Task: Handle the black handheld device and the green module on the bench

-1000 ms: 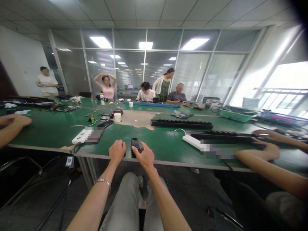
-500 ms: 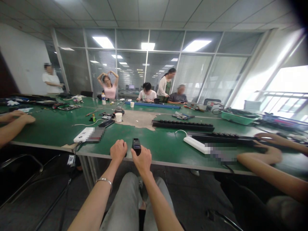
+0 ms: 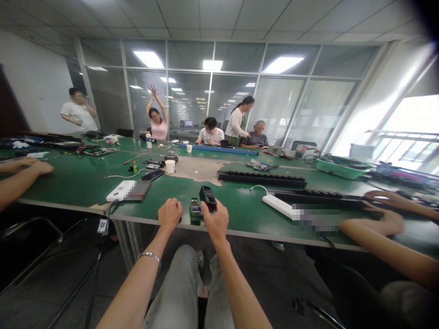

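My right hand [image 3: 215, 221] grips a small black cover [image 3: 207, 198] and holds it lifted just above the green table [image 3: 78, 183]. Below and left of it lies a small device with a green board showing [image 3: 195, 211], near the table's front edge. My left hand [image 3: 170, 213] rests beside that device as a closed fist; what it holds, if anything, is hidden.
A white power strip [image 3: 120, 190] lies to the left, another white power strip [image 3: 279, 206] to the right by long black strips [image 3: 261, 178]. A co-worker's arms [image 3: 380, 219] rest at right, another person's arm [image 3: 20, 176] at left. Several people sit or stand at the far side. A paper cup [image 3: 169, 166] stands mid-table.
My right hand has lifted the black cover up and to the right off the small device, exposing a green board beneath. The left hand stayed put.
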The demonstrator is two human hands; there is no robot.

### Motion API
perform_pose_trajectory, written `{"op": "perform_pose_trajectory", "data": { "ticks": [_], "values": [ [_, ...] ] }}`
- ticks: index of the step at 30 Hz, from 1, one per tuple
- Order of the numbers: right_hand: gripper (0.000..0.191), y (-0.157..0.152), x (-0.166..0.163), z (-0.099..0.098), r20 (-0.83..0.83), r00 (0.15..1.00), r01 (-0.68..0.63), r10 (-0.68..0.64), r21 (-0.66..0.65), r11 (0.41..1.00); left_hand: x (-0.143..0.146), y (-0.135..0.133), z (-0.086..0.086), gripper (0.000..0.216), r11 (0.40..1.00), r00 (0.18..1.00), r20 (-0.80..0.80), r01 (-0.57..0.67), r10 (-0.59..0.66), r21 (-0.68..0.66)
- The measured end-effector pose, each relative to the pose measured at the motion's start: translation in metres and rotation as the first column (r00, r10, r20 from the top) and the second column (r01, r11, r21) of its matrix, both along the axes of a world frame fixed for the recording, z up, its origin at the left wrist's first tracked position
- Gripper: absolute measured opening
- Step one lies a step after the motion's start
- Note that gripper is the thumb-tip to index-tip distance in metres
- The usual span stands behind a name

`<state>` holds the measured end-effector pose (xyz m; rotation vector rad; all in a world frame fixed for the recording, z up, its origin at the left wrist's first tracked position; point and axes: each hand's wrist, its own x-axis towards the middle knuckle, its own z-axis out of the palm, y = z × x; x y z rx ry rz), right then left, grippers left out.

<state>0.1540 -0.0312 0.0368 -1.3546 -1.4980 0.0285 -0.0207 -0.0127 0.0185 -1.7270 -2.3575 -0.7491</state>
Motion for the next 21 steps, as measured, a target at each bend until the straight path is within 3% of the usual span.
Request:
{"op": "perform_pose_trajectory", "data": {
  "ticks": [6, 15, 21],
  "values": [
    [0.046, 0.002, 0.033, -0.025, 0.104, 0.987, 0.136, -0.124, -0.124, 0.983, 0.0, 0.001, 0.0, 0.035, 1.0, 1.0, -0.004, 0.01, -0.01, 0.008],
    [0.045, -0.001, 0.037, -0.035, 0.225, 0.965, 0.169, -0.132, -0.153, 0.974, 0.003, 0.0, 0.003, 0.035, 1.0, 1.0, -0.022, 0.0, -0.001, -0.006],
    [0.071, 0.001, 0.038, -0.034, 0.238, 0.962, 0.176, -0.135, -0.162, 0.971, 0.002, 0.002, 0.001, 0.036, 1.0, 1.0, -0.025, 0.002, -0.002, -0.001]
  ]
}}
